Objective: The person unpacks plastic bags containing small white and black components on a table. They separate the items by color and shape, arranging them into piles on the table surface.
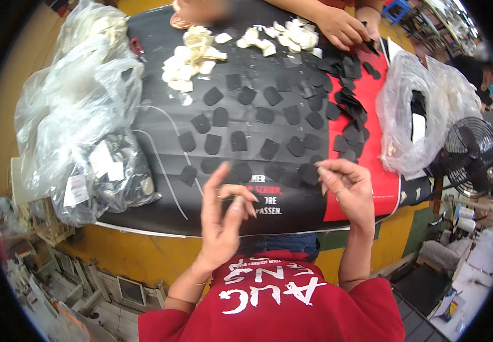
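Note:
My right hand pinches a small black rounded piece, like a fabric patch, between thumb and fingertips, just above the table's near side. To its left, my left hand is raised with the index finger stretched out and the other fingers loosely bent; nothing shows in it. Similar black pieces, flat at one end and round at the other, lie spread in loose rows, one black patch among them. A heap of black pieces sits on the red strip to the right.
Cream pieces are piled at the far side. Clear plastic bags stand at the left and right edges. A black fan is at the right. Across the table, another person's hand handles black pieces. Small red-handled snips lie far left.

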{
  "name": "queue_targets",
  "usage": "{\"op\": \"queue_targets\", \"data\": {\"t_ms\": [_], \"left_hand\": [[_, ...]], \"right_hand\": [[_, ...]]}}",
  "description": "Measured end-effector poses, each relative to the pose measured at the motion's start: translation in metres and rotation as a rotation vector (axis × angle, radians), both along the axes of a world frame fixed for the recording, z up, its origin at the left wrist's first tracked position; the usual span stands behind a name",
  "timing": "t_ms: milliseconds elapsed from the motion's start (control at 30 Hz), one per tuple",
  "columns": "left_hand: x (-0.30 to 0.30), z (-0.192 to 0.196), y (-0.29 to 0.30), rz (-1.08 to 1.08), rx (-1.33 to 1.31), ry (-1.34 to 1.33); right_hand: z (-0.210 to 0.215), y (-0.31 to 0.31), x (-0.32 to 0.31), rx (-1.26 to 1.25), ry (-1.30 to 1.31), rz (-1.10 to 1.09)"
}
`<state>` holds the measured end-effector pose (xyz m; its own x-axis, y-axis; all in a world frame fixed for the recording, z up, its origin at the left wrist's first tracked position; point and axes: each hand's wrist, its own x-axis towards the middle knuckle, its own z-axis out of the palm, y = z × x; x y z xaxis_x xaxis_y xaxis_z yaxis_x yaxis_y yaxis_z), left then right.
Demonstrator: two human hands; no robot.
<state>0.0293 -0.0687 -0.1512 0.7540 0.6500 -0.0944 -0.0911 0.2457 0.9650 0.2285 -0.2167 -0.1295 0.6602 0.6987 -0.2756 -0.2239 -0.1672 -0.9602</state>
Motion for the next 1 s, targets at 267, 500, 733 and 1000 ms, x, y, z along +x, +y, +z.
{"op": "queue_targets", "data": {"t_ms": [267,500,733,1000], "left_hand": [[0.001,-0.001,0.002,0.016,0.001,-0.006],[0.014,0.017,-0.011,-0.145,-0.164,0.039],[0.016,0.017,-0.021,-0.206,-0.259,0.051],[0.007,0.010,-0.018,-0.164,0.168,0.047]], "right_hand": [[-0.015,-0.047,0.011,-0.269,-0.216,-0.087],[0.001,-0.035,-0.003,-0.500,-0.779,-0.283],[0.015,-0.013,-0.048,-0.010,-0.733,0.140],[0.009,-0.003,-0.054,0.009,-1.243,0.283]]}}
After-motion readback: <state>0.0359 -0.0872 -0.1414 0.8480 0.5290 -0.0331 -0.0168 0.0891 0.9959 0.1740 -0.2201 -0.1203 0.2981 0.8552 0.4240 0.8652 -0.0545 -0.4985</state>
